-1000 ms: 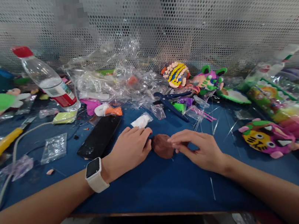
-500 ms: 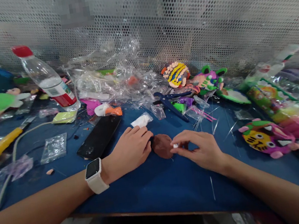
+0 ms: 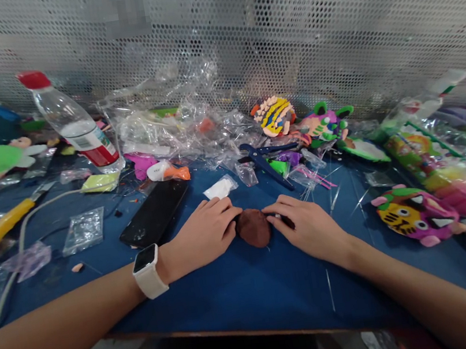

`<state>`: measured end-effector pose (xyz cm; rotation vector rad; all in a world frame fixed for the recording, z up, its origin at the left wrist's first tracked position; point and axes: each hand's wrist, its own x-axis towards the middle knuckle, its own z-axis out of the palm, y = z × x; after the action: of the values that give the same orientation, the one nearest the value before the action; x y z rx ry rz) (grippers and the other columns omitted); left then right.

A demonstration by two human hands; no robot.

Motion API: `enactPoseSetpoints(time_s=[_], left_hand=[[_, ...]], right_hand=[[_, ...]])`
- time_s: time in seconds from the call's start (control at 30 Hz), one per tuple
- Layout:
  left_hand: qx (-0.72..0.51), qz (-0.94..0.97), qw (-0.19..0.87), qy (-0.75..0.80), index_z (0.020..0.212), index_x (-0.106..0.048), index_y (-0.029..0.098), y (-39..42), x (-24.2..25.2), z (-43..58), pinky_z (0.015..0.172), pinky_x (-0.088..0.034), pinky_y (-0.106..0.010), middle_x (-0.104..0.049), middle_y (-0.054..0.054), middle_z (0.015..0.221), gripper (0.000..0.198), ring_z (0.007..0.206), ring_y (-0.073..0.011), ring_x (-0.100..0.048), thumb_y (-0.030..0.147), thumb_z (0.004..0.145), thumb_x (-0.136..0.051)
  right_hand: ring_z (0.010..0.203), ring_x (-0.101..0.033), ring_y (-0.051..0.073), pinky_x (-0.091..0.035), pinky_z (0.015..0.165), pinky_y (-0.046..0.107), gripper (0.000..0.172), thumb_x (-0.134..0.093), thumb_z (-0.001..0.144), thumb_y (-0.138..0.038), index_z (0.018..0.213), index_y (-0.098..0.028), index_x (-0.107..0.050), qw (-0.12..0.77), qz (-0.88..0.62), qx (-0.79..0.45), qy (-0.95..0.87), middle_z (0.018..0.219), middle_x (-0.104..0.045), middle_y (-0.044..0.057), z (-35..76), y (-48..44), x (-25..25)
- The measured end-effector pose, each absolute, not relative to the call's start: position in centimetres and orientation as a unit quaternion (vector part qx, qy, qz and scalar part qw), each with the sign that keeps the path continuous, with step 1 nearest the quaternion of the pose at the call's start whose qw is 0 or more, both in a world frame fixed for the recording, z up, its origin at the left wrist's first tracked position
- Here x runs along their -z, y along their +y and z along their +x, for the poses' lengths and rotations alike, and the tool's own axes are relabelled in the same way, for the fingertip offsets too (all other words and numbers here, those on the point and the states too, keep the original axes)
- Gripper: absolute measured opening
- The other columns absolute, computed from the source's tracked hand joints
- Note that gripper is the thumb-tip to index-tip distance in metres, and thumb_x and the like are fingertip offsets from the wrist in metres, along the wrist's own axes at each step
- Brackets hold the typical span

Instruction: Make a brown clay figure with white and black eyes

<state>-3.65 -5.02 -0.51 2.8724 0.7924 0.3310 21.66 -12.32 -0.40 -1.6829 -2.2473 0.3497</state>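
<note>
A round, flattened piece of brown clay lies on the blue tabletop between my hands. My left hand, with a watch on its wrist, has curled fingers against the clay's left edge. At the right edge, the thumb and forefinger of my right hand touch the clay. A small white bit shows among the right fingers, mostly covered by them. Just beyond the left fingers lies a small packet with something white.
A black phone and a yellow-handled cutter knife are on the left. Behind stand a red-capped bottle and crumpled clear plastic. Blue pliers lie ahead; a colourful clay animal face is at right.
My right hand has turned more palm-down, and its fingertips now press the clay's right edge; the white bit is less exposed. My left hand has barely moved.
</note>
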Motion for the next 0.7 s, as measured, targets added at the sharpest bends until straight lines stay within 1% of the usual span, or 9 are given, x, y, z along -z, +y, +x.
enactPoseSetpoints(time_s=[0.07,0.13,0.2,0.27,0.4,0.53,0.7], left_hand=[[-0.109,0.955,0.081,0.264,0.119,-0.072,0.017,-5.01,0.5,-3.66,0.091,-0.049,-0.042,-0.068,-0.009,0.111,0.027,0.103,-0.0249,-0.064,0.018,0.105,-0.048],[-0.111,0.953,0.083,0.269,0.126,-0.07,0.017,-5.05,0.55,-3.66,0.094,-0.049,-0.042,-0.068,-0.01,0.115,0.03,0.106,-0.0251,-0.064,0.019,0.105,-0.048],[-0.117,0.951,0.077,0.275,0.136,-0.064,0.015,-5.14,0.63,-3.66,0.098,-0.049,-0.043,-0.067,-0.012,0.123,0.035,0.113,-0.0263,-0.063,0.02,0.105,-0.047],[-0.114,0.952,0.071,0.274,0.142,-0.059,0.015,-5.24,0.69,-3.67,0.099,-0.048,-0.044,-0.065,-0.013,0.128,0.04,0.116,-0.0268,-0.062,0.019,0.105,-0.045],[-0.093,0.957,0.077,0.265,0.139,-0.061,0.019,-5.26,0.72,-3.69,0.097,-0.048,-0.043,-0.064,-0.011,0.125,0.038,0.11,-0.0256,-0.062,0.019,0.106,-0.043],[-0.095,0.957,0.067,0.267,0.15,-0.053,0.02,-5.19,0.67,-3.67,0.1,-0.046,-0.043,-0.062,-0.013,0.132,0.044,0.117,-0.0274,-0.06,0.019,0.107,-0.042],[-0.081,0.959,0.075,0.263,0.146,-0.055,0.023,-5.21,0.61,-3.64,0.095,-0.047,-0.042,-0.061,-0.01,0.125,0.042,0.106,-0.0252,-0.061,0.017,0.106,-0.042]], right_hand=[[0.091,-0.075,0.023,-0.06,0.076,0.037,0.03,-0.047,0.108,-0.027,0.127,-0.023,-0.071,0.156,-0.587,-0.117,-0.786,0.112,-0.073,0.007,21.67,-12.4,0.47],[0.094,-0.075,0.023,-0.061,0.078,0.038,0.032,-0.047,0.109,-0.026,0.133,-0.023,-0.068,0.159,-0.583,-0.112,-0.789,0.114,-0.073,0.007,21.69,-12.47,0.55],[0.094,-0.076,0.023,-0.062,0.078,0.038,0.035,-0.046,0.109,-0.026,0.136,-0.024,-0.067,0.161,-0.577,-0.11,-0.793,0.113,-0.074,0.007,21.73,-12.47,0.63],[0.091,-0.075,0.022,-0.062,0.076,0.036,0.036,-0.045,0.109,-0.025,0.136,-0.025,-0.068,0.162,-0.57,-0.109,-0.798,0.109,-0.073,0.007,21.79,-12.41,0.69],[0.086,-0.074,0.02,-0.062,0.073,0.034,0.036,-0.047,0.108,-0.025,0.136,-0.027,-0.069,0.168,-0.566,-0.11,-0.8,0.106,-0.073,0.006,21.87,-12.32,0.71],[0.084,-0.073,0.02,-0.061,0.07,0.034,0.04,-0.045,0.109,-0.025,0.144,-0.028,-0.065,0.16,-0.563,-0.109,-0.803,0.106,-0.071,0.006,21.86,-12.42,0.71],[0.082,-0.073,0.02,-0.062,0.072,0.035,0.04,-0.044,0.11,-0.024,0.144,-0.029,-0.066,0.149,-0.555,-0.12,-0.809,0.103,-0.069,0.005,21.96,-12.43,0.79]])
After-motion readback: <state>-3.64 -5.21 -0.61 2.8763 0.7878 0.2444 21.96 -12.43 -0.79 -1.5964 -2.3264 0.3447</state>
